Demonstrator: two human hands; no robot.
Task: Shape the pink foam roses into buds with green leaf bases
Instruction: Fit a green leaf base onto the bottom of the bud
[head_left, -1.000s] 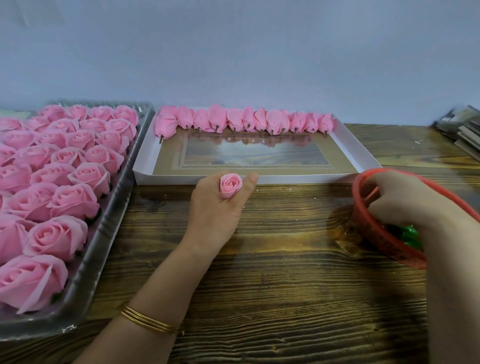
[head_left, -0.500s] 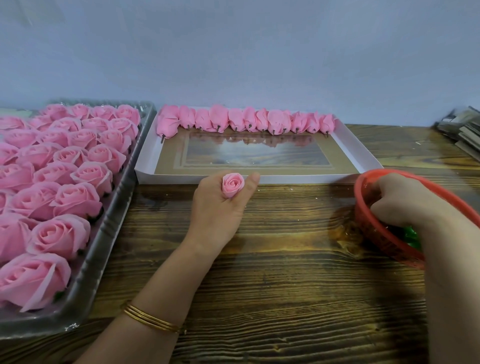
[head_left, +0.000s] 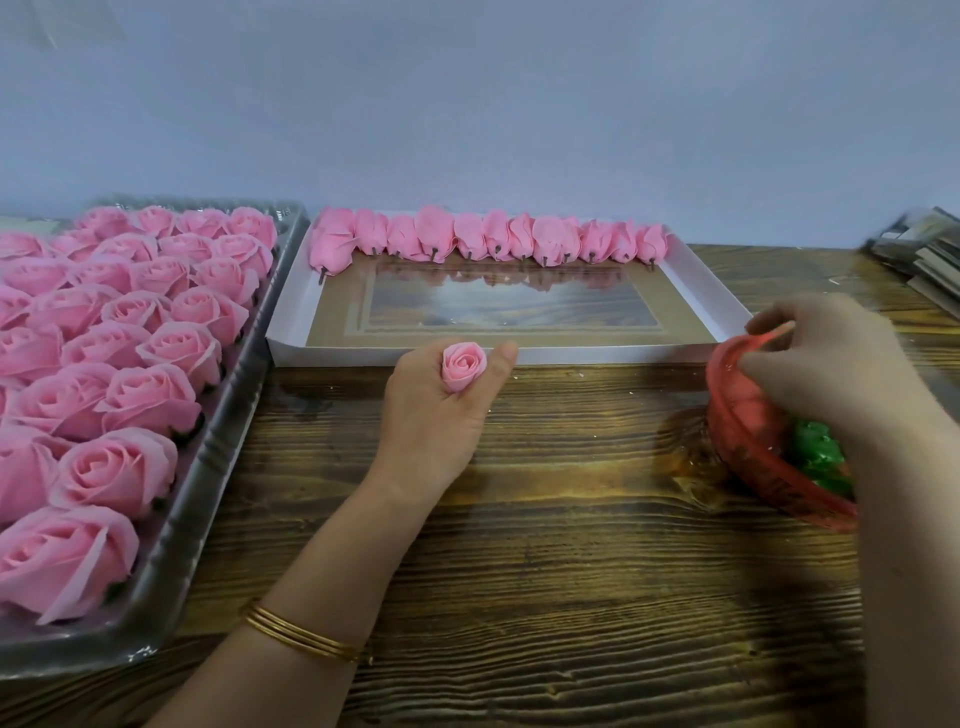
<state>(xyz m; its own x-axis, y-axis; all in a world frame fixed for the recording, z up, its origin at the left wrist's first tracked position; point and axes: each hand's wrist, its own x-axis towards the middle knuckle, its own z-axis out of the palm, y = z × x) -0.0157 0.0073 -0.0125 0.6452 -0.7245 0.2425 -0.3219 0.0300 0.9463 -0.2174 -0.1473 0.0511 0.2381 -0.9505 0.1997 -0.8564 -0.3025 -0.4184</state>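
Head view: left hand (head_left: 441, 410) mid-bench (head_left: 571, 519), just short of the near wall of the white cardboard tray (head_left: 519, 356), its fingers (head_left: 415, 369) curled round a small tightly rolled pink foam rosebud (head_left: 462, 366), spiral face up. The right hand (head_left: 831, 364) is at the rim of the red plastic mesh basket (head_left: 737, 431) by the bench's right edge, fingers bent at the rim and blurred; cannot tell whether they grip anything. Judged step: bud formed, fetching one of the green leaf bases (head_left: 818, 457); next move calls for a single base pinched out and seated under the bud without loosening the roll.
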